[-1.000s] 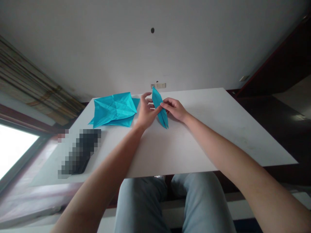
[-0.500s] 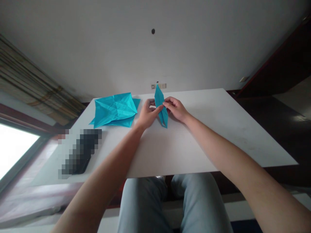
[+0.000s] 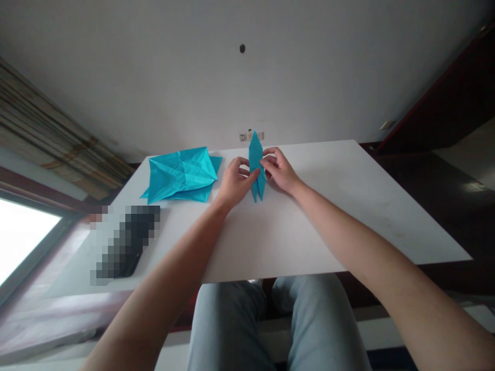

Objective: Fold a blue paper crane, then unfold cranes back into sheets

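Observation:
A narrow piece of folded blue paper (image 3: 256,149) stands upright above the table, pointed at the top and split into two points at the bottom. My left hand (image 3: 236,181) grips its lower left side, with the thumb lying across the front and the fingers behind. On its right edge, the thumb and fingertips of my right hand (image 3: 281,170) pinch the paper. To the left of my hands, creased sheets of the same blue paper (image 3: 181,175) lie in a loose stack.
The white table (image 3: 309,226) reaches almost to the wall, where a row of sockets (image 3: 243,137) sits low. A dark, pixelated object (image 3: 131,239) lies on the table's left side. A curtain (image 3: 50,123) and a bright window (image 3: 23,237) are at the left.
The folded blue paper has turned more upright, and its two lower points now show apart. My right hand's fingers have shifted slightly up along its edge.

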Demonstrator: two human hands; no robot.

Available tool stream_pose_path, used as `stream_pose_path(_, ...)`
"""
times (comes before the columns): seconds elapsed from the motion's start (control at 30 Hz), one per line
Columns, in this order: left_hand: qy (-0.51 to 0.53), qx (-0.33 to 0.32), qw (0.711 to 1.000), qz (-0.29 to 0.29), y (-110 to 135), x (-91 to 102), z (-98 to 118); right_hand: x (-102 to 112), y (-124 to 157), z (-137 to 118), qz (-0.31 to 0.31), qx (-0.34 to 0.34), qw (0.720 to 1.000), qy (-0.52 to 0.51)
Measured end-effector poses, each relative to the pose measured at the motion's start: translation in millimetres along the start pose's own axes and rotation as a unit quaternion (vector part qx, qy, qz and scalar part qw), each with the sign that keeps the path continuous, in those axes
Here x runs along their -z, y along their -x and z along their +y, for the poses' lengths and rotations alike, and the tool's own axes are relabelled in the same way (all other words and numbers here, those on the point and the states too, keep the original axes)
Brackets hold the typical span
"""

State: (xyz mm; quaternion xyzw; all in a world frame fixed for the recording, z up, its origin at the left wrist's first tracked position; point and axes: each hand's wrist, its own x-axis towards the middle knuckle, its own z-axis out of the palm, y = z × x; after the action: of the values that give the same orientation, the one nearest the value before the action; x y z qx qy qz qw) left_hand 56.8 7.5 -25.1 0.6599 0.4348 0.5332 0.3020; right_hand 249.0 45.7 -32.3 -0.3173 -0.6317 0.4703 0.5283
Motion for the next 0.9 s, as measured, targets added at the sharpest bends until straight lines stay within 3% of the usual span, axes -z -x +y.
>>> stream_pose_path(0.33,-0.109,-0.031,0.992,-0.052,6.2,3.1,2.4,2.5,-1.9,6.0,0.01,0.03,0.999,0.004)
stream_pose_path(0.67,-0.157,-0.078,0.984,-0.005,1.8,4.4,0.3,1.9,-1.1,5.7,-0.004,0.026,1.0,0.011)
stream_pose_path(0.9,-0.098,-0.094,0.991,0.007,1.5,5.9,-3.4,0.9,-4.2,2.1,0.029,0.017,0.999,-0.015)
